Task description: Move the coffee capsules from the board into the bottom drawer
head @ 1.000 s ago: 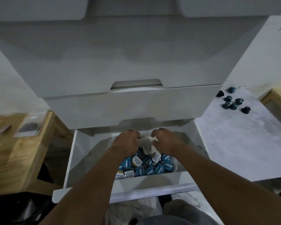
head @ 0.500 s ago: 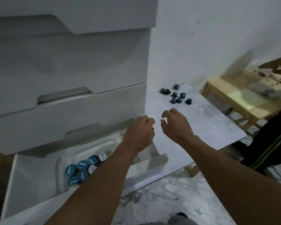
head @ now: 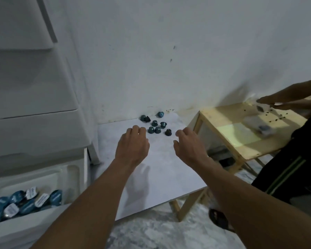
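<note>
Several small teal and dark coffee capsules (head: 155, 125) sit in a loose cluster at the far end of the white board (head: 162, 169), close to the wall. My left hand (head: 133, 146) hovers over the board just left of the cluster, fingers loosely bent, holding nothing. My right hand (head: 187, 144) hovers just right of the cluster, also empty, fingers relaxed. The bottom drawer (head: 74, 178) stands pulled out at lower left, with a pile of blue capsules (head: 23, 200) lying inside it.
White drawer fronts (head: 34, 132) stack above the open drawer on the left. A wooden stool (head: 241, 133) stands right of the board, with another person's arm (head: 285, 96) reaching over it. Marble floor (head: 160, 234) lies below; the white wall is behind.
Both hands have left the drawer and swung right over the board, ending either side of the capsule cluster. The view has turned right, away from the drawer.
</note>
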